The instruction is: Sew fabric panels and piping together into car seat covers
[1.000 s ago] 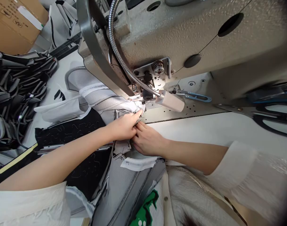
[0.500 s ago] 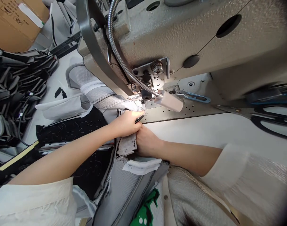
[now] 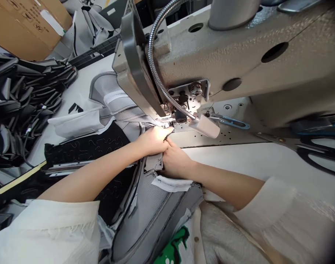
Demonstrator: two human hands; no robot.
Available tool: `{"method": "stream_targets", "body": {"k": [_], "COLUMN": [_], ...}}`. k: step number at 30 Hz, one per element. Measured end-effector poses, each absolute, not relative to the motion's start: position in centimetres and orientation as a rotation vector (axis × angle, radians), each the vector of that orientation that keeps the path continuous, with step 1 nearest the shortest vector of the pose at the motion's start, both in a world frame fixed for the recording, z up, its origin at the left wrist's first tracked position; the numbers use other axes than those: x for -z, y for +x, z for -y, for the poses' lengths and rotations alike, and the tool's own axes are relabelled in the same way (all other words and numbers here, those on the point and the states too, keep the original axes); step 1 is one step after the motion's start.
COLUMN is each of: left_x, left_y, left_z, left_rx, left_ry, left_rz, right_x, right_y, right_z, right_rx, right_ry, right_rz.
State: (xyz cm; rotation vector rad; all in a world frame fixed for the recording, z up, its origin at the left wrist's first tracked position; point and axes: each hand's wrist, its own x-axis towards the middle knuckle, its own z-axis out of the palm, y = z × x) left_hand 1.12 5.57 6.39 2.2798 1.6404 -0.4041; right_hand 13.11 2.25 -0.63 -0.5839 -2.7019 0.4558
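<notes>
A printed cardboard box [image 3: 27, 29] with a white strip stands at upper left, near loose grey fabric pieces [image 3: 92, 27]. Below it, grey-and-black padded pieces [image 3: 21, 95] lie heaped. Small black scraps [image 3: 75, 108] dot the white worktop [image 3: 255, 161]. At right are black-handled scissors [image 3: 296, 145], blades pointing left, and blue-handled thread snips [image 3: 233, 123].

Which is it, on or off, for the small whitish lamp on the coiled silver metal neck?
The lamp is on: bright light falls across the left hand and the grey metal machine plate.
</notes>
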Motion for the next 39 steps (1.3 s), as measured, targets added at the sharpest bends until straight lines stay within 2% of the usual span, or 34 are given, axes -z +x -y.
{"method": "stream_targets", "body": {"k": [13,21,26,39], "left_x": [-6.1,-5.0,-4.0,-4.1], "left_y": [0.7,-0.7,-1.2,-2.1], "left_z": [-4.9,-4.7,-4.3,-4.3], "left_rx": [0.186,-0.048,-0.015,-0.047], "left_ry": [2.202,2.174,2.237,2.252], "left_rz": [-1.678,-1.608,-1.655,-1.657], "right_x": [-0.1,0.3,-0.1,0.0], "right_y": [13.0,14.4,15.2,15.2], "right_z": [-2.1,-2.5,-2.5,-2.3], "right_rx": [-0.369,-0.397,-0.425,-0.436], "right_ry": [-0.612,-0.428,-0.238,-0.335], "right_rz": [2.820,2.645,2.636,2.661]}}
